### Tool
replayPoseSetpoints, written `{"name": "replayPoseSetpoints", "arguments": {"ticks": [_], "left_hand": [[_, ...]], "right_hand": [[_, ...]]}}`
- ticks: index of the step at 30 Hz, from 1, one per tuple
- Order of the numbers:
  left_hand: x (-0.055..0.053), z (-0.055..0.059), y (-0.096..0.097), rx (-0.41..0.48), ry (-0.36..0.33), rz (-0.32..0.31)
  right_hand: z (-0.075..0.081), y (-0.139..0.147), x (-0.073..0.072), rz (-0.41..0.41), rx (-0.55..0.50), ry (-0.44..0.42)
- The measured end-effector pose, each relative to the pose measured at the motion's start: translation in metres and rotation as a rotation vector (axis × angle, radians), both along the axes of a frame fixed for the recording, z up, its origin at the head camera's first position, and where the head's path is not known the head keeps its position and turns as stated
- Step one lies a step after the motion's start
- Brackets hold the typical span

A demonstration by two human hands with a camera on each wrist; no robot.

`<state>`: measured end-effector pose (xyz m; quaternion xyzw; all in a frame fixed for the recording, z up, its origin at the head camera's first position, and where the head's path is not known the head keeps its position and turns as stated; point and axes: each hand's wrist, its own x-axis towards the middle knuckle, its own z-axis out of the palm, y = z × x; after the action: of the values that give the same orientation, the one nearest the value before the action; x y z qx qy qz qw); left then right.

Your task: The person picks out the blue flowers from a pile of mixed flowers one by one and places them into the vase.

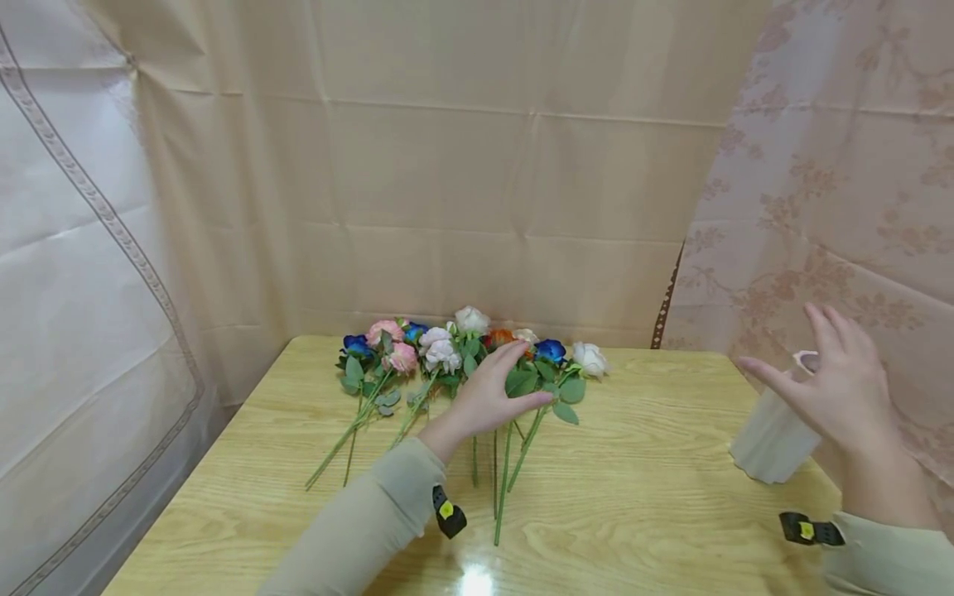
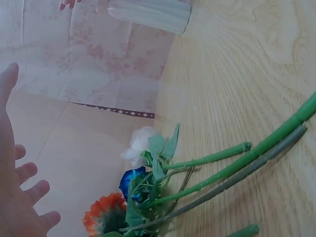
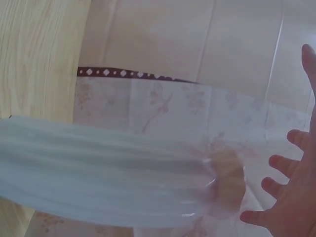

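My left hand [image 1: 488, 396] hovers over the right-hand bunch of flowers, thumb and fingers spread apart and holding nothing. Beneath and beyond it lie an orange flower [image 2: 104, 213], a blue rose [image 1: 551, 351] and a white rose [image 1: 590, 360], their green stems [image 1: 508, 476] pointing toward me. On the right, my right hand [image 1: 845, 393] is spread beside a white ribbed vase [image 1: 773, 434], overlapping its upper part in the head view. In the right wrist view the fingertips [image 3: 252, 217] are close to the rim of the vase [image 3: 108, 170], with nothing gripped.
Farther left on the wooden table [image 1: 633, 497] lie pink flowers [image 1: 403, 358], pale lilac flowers [image 1: 441, 352] and another blue rose [image 1: 357, 345], stems toward the front. A beige curtain [image 1: 477, 165] hangs behind the table; a floral cloth [image 1: 835, 207] hangs at the right.
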<state>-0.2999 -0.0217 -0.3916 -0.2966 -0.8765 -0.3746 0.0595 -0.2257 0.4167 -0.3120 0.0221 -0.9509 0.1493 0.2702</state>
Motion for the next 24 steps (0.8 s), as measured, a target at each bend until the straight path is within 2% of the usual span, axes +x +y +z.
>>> {"name": "replayPoseSetpoints", "arguments": {"ticks": [9, 14, 19, 24], "left_hand": [[0.001, -0.008, 0.014, 0.029, -0.025, -0.024], [0.004, -0.012, 0.022, 0.041, -0.05, -0.012], [0.007, -0.014, 0.031, 0.056, -0.065, -0.029], [0.009, -0.014, 0.038, 0.052, -0.055, -0.021]], "right_hand": [[-0.01, 0.017, 0.002, -0.022, -0.142, 0.023], [-0.015, 0.022, 0.003, -0.035, -0.191, 0.01], [-0.021, 0.027, 0.005, -0.065, -0.252, -0.008], [-0.029, 0.033, 0.005, -0.085, -0.373, -0.02]]}}
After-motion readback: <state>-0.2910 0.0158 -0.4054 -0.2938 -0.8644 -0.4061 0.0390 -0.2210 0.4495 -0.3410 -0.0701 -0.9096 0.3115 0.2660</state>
